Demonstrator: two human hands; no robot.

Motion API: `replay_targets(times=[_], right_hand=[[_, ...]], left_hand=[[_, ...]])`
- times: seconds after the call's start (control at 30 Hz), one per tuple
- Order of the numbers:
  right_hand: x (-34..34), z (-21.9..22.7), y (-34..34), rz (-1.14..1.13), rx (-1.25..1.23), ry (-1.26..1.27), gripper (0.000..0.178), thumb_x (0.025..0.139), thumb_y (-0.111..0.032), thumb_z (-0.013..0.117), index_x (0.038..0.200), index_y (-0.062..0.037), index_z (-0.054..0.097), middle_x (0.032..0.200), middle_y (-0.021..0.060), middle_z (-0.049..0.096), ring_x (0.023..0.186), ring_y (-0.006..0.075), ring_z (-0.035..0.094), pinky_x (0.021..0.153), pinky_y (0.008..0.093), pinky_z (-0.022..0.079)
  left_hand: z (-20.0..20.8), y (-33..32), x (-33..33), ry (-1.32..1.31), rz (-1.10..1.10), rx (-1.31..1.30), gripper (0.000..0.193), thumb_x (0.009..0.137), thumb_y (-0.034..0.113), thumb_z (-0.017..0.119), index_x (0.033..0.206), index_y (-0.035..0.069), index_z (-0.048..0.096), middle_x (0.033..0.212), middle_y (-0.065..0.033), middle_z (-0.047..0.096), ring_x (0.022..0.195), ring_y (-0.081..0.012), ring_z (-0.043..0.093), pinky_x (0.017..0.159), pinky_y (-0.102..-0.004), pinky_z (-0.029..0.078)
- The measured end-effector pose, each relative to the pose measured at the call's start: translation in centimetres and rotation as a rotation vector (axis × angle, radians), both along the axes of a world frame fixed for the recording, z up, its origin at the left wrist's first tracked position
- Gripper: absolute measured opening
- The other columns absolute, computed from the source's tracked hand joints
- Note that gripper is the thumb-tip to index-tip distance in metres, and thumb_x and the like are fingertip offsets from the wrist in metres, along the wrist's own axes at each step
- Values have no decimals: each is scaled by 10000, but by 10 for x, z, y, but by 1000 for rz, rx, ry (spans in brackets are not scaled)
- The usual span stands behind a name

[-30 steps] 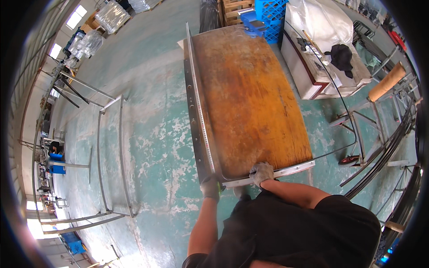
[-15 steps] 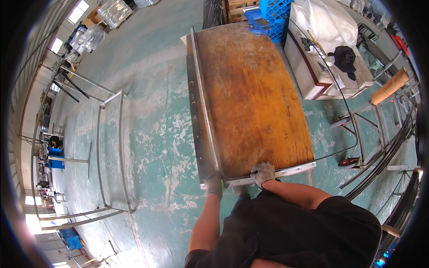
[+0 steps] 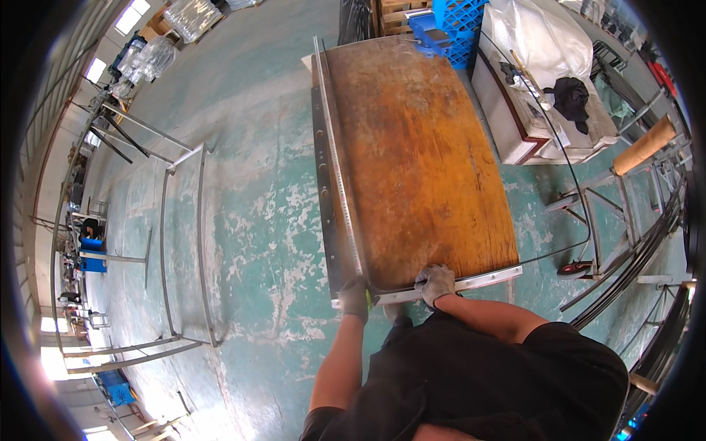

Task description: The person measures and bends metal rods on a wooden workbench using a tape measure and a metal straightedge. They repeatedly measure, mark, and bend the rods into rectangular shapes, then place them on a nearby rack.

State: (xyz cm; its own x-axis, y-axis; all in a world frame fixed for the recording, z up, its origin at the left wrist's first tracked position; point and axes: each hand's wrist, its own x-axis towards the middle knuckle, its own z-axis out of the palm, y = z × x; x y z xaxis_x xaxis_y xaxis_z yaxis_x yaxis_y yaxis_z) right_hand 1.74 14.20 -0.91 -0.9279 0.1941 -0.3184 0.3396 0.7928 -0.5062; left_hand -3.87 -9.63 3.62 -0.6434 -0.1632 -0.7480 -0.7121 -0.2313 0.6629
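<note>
A wooden-topped table [image 3: 434, 162] with a worn orange-brown surface stands in front of me. My left hand [image 3: 354, 297], in a grey glove, is closed at its near left corner round what looks like a tape measure; a bit of green [image 3: 369, 297] shows beside the fingers. From there a long, thin marked tape blade [image 3: 342, 187] runs to the far end. A thin dark rod [image 3: 555, 252] lies beside the blade, bends at the near corner and continues right past the table. My gloved right hand [image 3: 435, 284] is closed at the near edge, seemingly on this rod; its fingertips are partly hidden.
A dark strip with holes [image 3: 321, 173] lines the table's left edge, a pale metal bar [image 3: 489, 279] the near edge. At the far end sits a blue vise [image 3: 429, 35]. Right stands a pale sofa [image 3: 507, 110]; left, a metal tube frame [image 3: 200, 242].
The tape blade's far end has shifted slightly left and now stands apart from the dark rod. Both hands stay at nearly the same places; the view has moved a little.
</note>
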Motion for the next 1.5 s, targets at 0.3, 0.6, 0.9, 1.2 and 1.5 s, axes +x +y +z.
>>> replay_targets(times=[0.3, 0.6, 0.9, 1.2, 1.5], right_hand=[[2, 0, -2, 10, 12, 64, 127, 749, -257, 899, 818, -204, 808, 940, 39, 756, 1052, 329, 676, 908, 489, 522], [1, 1, 0, 9, -16, 40, 107, 765, -267, 888, 829, -204, 829, 981, 40, 771, 1092, 325, 676, 941, 497, 508], [3, 3, -1, 10, -1, 87, 127, 746, -255, 894, 815, -196, 805, 936, 45, 749, 1049, 338, 671, 901, 500, 514], [4, -1, 0, -1, -21, 116, 116, 747, -249, 894, 791, -198, 799, 923, 31, 758, 1045, 324, 675, 898, 504, 500], [4, -2, -1, 0, -26, 114, 109, 748, -250, 890, 792, -200, 803, 919, 30, 758, 1045, 321, 674, 895, 501, 497]], left_hand=[[-7, -3, 5, 6, -50, -2, 195, 1001, 159, 602, 867, 52, 695, 707, -98, 640, 582, -229, 637, 518, -389, 556], [2, 5, 9, -47, 10, 14, 156, 986, 131, 611, 896, 39, 700, 719, -93, 625, 602, -223, 615, 556, -401, 575], [5, 5, 6, -27, 28, 12, 125, 979, 116, 626, 943, 37, 716, 751, -90, 642, 616, -212, 619, 551, -404, 586], [4, 6, 4, -49, 9, -3, 143, 999, 172, 644, 937, 60, 707, 762, -81, 648, 641, -222, 638, 566, -404, 592], [-9, 5, 14, -61, -27, 6, 190, 1029, 206, 621, 926, 68, 701, 760, -79, 642, 659, -221, 639, 564, -397, 589]])
